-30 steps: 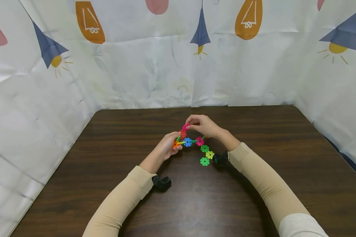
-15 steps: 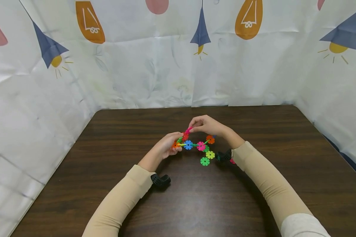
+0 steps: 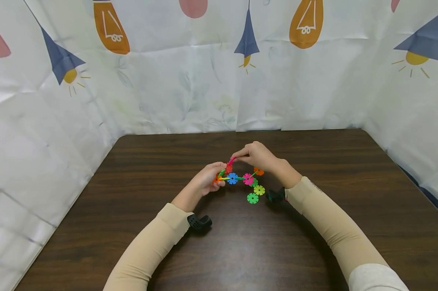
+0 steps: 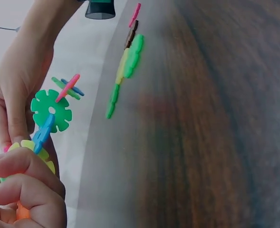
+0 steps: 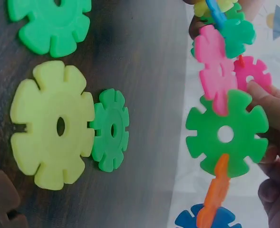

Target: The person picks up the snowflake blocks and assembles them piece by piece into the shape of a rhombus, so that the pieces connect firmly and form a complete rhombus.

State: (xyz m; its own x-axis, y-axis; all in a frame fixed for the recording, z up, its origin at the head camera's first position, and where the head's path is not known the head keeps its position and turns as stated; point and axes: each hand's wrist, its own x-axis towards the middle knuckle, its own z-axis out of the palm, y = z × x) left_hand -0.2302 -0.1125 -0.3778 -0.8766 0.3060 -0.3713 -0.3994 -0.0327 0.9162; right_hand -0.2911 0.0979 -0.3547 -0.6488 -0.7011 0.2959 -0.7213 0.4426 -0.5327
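Note:
Near the middle of the table my left hand (image 3: pixel 206 180) grips one end of a chain of slotted snowflake discs, its fingers curled round an orange disc (image 3: pixel 216 179). From there the chain runs right through a blue disc (image 3: pixel 232 178) and a pink disc (image 3: pixel 248 179) to another orange disc (image 3: pixel 259 171). Above my left hand, my right hand (image 3: pixel 260 157) pinches a second pink disc (image 3: pixel 231 161), seen edge-on against a red disc (image 3: pixel 228 168). Whether their slots are fully joined cannot be told. In the left wrist view, curled fingers (image 4: pixel 28 164) partly cover a yellow disc (image 4: pixel 43 154).
Loose discs lie on the dark wooden table (image 3: pixel 219 250) below the chain: a green one (image 3: pixel 252 198), a yellow one (image 3: pixel 259 190) and another green one (image 5: pixel 104 114). A brown disc (image 5: pixel 2 194) lies nearby. A patterned white curtain (image 3: pixel 189 93) stands behind the table.
My right hand has shifted slightly right, and its pink disc has turned from face-on to edge-on. The chain's right-hand orange disc shows more than a second ago. My left hand has barely moved.

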